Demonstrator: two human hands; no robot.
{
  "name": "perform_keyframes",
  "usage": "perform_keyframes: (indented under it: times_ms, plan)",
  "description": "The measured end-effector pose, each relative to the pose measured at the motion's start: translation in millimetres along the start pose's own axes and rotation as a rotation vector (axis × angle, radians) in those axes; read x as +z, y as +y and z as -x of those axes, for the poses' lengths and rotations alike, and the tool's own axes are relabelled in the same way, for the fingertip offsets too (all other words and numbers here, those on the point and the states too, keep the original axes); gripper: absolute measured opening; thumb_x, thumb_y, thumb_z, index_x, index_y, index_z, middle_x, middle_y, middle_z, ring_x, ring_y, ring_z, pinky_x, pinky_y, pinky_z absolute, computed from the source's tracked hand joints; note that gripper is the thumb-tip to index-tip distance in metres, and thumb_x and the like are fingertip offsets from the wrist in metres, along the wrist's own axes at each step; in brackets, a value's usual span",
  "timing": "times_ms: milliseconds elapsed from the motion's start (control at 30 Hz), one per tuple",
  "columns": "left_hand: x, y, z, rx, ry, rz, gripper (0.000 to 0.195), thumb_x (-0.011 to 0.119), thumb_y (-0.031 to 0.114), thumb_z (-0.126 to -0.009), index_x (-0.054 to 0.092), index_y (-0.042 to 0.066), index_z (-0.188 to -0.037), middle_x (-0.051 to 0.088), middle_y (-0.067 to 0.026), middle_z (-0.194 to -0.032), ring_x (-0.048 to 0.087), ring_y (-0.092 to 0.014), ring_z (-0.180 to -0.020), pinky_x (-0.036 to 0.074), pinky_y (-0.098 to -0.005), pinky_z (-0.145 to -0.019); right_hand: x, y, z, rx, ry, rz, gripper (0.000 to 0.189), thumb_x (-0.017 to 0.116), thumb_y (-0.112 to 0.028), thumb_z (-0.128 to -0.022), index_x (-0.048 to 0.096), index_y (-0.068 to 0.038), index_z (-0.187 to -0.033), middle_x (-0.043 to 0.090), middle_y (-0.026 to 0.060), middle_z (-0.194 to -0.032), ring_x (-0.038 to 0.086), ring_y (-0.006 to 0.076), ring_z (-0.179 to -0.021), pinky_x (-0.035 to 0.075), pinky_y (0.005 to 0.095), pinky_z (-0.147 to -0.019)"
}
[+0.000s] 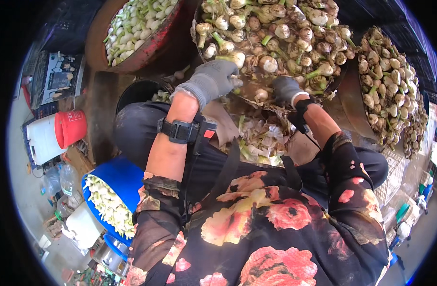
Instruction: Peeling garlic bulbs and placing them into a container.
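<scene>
Both my hands wear grey gloves and are at the near edge of a large container of muddy water and unpeeled garlic bulbs [268, 64]. My left hand [218, 78] has its fingers curled, beside a bulb with a green stem [232, 58]; whether it holds anything cannot be told. My right hand [285, 89] reaches down to the wet bulbs, its fingertips hidden. Between the hands a pale bulb [261, 95] lies in the brown water. Below the container, peeled skins and stem scraps [265, 137] are heaped between my knees.
At the upper left stands a large tub [150, 44] of clean white bulbs. A blue bucket [114, 182] of peeled garlic is at my left, near a red bucket [71, 128]. More dirty bulbs [390, 85] are piled at the right, above a white plastic crate [390, 175].
</scene>
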State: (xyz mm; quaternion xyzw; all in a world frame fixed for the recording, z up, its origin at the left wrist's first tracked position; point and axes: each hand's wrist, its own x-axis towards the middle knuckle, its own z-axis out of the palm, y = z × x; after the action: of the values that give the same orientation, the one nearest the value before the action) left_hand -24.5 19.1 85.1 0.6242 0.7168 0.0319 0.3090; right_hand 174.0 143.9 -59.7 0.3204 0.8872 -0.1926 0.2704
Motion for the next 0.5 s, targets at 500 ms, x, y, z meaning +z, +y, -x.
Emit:
perform_keyframes:
  times_ms: [500]
  plan:
    - [62.0, 40.6, -13.8, 0.18, 0.238, 0.474, 0.061, 0.068, 0.017, -0.063, 0.039, 0.006, -0.116, 0.046, -0.0132, -0.112, 0.045, -0.026, -0.104, 0.036, -0.03, -0.087, -31.7, -27.9, 75.6, -0.145, 0.262, -2.043, 0.016, 0.058, -0.012, -0.077, 0.056, -0.001, -0.089, 0.058, 0.0028, -0.079, 0.052, 0.0071, -0.065, 0.041, 0.0187, -0.056]
